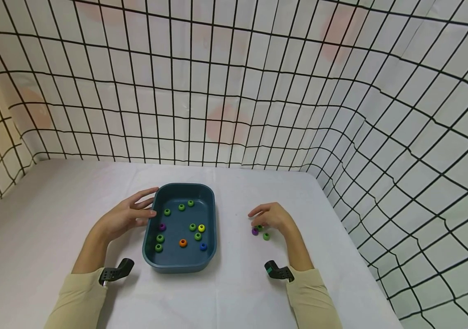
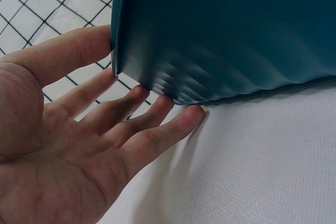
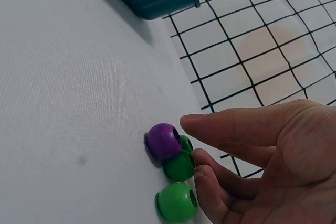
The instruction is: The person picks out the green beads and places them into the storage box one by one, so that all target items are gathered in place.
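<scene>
A dark teal tray stands on the white cloth, holding several round beads with holes: mostly green, plus purple, yellow, orange and blue. My left hand rests at the tray's left side, its spread fingers against the outer wall and its thumb at the rim. To the right of the tray, my right hand reaches over a small cluster of beads. There, a purple bead sits against green ones, with a brighter green bead beside them. Fingertips are right at the cluster.
White cloth covers the table. Black-grid white walls enclose its back and sides. Each wrist wears a small black camera, one on the left and one on the right.
</scene>
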Motion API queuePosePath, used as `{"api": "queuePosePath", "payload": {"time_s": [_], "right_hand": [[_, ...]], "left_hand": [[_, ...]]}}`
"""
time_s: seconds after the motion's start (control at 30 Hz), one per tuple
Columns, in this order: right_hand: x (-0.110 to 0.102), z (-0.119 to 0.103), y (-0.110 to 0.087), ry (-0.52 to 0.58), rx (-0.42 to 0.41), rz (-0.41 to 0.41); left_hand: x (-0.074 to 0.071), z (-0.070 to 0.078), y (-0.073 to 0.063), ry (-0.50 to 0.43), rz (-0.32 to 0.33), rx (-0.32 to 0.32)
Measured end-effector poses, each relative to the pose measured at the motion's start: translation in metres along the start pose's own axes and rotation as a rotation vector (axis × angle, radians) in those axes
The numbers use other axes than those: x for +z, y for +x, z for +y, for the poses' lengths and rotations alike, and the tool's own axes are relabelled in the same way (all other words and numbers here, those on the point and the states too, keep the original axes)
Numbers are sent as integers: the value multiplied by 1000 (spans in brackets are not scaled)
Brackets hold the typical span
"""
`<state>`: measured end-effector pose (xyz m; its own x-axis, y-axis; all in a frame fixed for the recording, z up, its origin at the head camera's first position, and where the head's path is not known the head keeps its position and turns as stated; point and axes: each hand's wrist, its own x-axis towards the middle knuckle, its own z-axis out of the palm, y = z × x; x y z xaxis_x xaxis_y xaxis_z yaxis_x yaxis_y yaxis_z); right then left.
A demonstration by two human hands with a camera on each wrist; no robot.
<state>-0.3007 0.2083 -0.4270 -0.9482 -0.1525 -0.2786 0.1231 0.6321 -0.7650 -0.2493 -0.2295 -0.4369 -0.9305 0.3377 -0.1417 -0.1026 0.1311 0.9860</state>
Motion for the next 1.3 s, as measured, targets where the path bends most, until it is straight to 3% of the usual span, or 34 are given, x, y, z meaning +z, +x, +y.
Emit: {"api": "queuePosePath", "payload": {"time_s": [0.33, 0.87, 1.13, 1.3], "right_hand": [[-4, 5, 0, -41, 39, -35], [-1, 6, 1, -28, 13, 12], [-1, -9, -4, -21, -39, 69], [3, -25, -12, 11, -86, 64]], "left_hand": [[0, 1, 0, 4, 1, 0], [1, 1, 0, 5, 2, -2], [2, 1, 0, 6, 4, -1], [1, 0, 0, 3, 6, 2]]}}
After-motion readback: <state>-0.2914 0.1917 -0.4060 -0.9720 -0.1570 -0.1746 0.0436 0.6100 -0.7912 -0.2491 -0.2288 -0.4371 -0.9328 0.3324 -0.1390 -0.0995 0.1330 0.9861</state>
